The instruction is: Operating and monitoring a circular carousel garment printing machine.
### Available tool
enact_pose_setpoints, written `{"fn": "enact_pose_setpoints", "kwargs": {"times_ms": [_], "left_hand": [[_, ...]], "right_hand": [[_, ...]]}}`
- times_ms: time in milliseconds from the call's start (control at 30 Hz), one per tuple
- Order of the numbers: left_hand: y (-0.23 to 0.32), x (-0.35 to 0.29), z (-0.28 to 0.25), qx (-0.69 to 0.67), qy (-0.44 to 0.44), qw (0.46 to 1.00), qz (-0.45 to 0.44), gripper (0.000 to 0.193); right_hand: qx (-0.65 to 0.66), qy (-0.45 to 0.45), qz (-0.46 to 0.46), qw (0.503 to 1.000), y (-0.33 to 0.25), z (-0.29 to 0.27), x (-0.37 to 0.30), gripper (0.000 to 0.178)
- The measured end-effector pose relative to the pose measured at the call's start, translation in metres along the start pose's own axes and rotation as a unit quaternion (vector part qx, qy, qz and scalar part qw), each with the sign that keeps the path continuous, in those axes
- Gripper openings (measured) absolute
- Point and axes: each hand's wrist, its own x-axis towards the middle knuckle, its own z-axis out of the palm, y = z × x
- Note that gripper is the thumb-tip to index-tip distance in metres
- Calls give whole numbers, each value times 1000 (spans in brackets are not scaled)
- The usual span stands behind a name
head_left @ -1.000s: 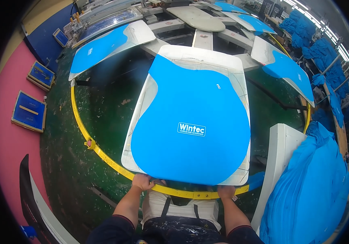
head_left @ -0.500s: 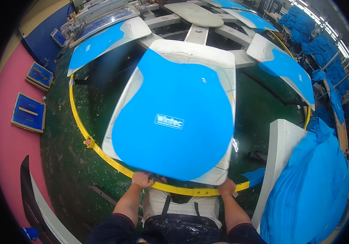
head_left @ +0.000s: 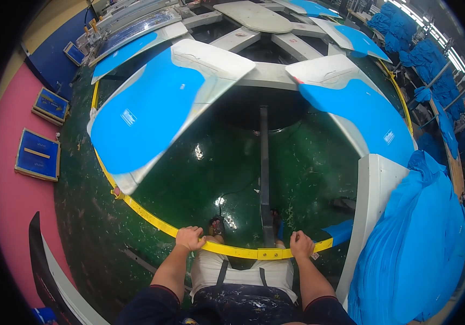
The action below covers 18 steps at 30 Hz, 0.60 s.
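Note:
My left hand (head_left: pixel 190 238) is closed around the curved yellow rail (head_left: pixel 151 218) in front of my body. Farther right, my right hand (head_left: pixel 301 245) is curled over the same rail. Beyond the rail, flat white boards carry blue cut fabric pieces with small pale prints. A slightly blurred board (head_left: pixel 223 62) lies to the left with its fabric piece (head_left: pixel 148 111), its near end close to the rail. Another board (head_left: pixel 319 67) with its blue piece (head_left: pixel 359 105) angles to the right. Neither hand touches a board or fabric.
A tall stack of blue fabric (head_left: pixel 411 238) sits at right beside a white upright panel (head_left: pixel 370 189). Blue-framed screens (head_left: pixel 37 154) lean on the pink wall (head_left: pixel 13 119). A dark bar (head_left: pixel 265 173) crosses the green floor (head_left: pixel 221 162). More blue fabric (head_left: pixel 433 65) hangs far right.
The boards have swung round to the left; the one straight ahead is now at left, and the right one is nearer. My right hand is slightly higher. The left stays on the rail.

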Motion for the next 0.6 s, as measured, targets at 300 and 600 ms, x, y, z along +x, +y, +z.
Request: {"fn": "enact_pose_setpoints", "kwargs": {"times_ms": [300,600], "left_hand": [[0,-3,0,0,8,1000,-1,30],[-6,-4,4,16,3,1000,-2,33]], "right_hand": [[-2,-5,-2,1000,12,17,0,26],[-65,-61,22,996,17,21,4,38]]}}
